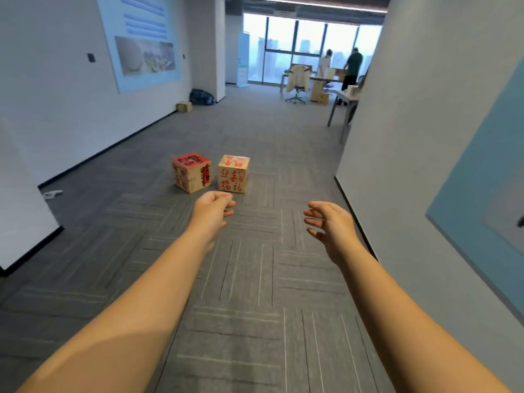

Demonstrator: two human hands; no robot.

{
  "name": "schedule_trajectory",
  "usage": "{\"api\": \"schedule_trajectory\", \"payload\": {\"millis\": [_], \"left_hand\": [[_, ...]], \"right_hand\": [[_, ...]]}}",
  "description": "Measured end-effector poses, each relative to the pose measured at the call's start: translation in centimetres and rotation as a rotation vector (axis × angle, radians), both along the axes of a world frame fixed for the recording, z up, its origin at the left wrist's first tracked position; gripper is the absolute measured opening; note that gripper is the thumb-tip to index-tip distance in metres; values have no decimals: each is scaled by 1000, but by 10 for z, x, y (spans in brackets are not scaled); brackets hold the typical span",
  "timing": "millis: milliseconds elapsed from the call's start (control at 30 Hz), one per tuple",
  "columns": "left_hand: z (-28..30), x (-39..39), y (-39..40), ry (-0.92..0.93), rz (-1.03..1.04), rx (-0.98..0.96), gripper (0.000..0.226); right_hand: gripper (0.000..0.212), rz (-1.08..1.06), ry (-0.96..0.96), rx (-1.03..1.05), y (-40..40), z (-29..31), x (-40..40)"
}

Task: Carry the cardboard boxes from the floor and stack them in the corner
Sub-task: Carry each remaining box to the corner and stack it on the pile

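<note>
Floor (pixel 255 131): grey carpet tiles, striped weave; runs from the viewer to a far office area w/ windows.
Walls: white wall (pixel 51 114) at left carrying a large pale-blue poster (pixel 141 41); white wall at right w/ a blue panel (pixel 482 199).
Far office: desks, a swivel chair (pixel 297 80) draped w/ a light garment, two people standing by the windows; details blurred.
Arms: both bare forearms extend fwd over the carpet, well short of the boxes.
Boxes: two cardboard cubes on the floor, mid-corridor, just beside each other, narrow gap betw. them. Left box (pixel 192 172) has a red top and red/black markings, turned corner-on; right box (pixel 234 173) is tan w/ red characters, face-on.
Left hand (pixel 214 209): fingers loosely curled inward, holds nothing; appears just below the right box in view, not touching.
Right hand (pixel 330 222): fingers spread and slightly bent, palm facing left, holds nothing.
Small items: a third cardboard box (pixel 184 106) and a dark bag (pixel 202 97) by the left wall, far; a white object (pixel 52 194) on the floor at left.
</note>
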State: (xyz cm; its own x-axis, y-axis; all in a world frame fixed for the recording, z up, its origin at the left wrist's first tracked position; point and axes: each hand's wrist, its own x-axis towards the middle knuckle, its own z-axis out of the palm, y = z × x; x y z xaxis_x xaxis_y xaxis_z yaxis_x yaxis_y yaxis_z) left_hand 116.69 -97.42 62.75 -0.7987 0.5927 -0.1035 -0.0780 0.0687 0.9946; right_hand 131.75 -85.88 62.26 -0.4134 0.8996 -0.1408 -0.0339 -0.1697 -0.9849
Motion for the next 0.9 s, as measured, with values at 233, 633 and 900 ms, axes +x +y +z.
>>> {"api": "schedule_trajectory", "payload": {"millis": [233, 633, 900], "left_hand": [[6, -82, 99, -32, 122, -14, 19], [-32, -306, 261, -81, 150, -43, 19], [-17, -470, 371, -44, 113, -77, 19]], "right_hand": [[16, 105, -25, -20, 133, 5, -98], [15, 132, -62, -73, 300, -31, -319], [15, 69, -35, -105, 409, -19, -464]]}}
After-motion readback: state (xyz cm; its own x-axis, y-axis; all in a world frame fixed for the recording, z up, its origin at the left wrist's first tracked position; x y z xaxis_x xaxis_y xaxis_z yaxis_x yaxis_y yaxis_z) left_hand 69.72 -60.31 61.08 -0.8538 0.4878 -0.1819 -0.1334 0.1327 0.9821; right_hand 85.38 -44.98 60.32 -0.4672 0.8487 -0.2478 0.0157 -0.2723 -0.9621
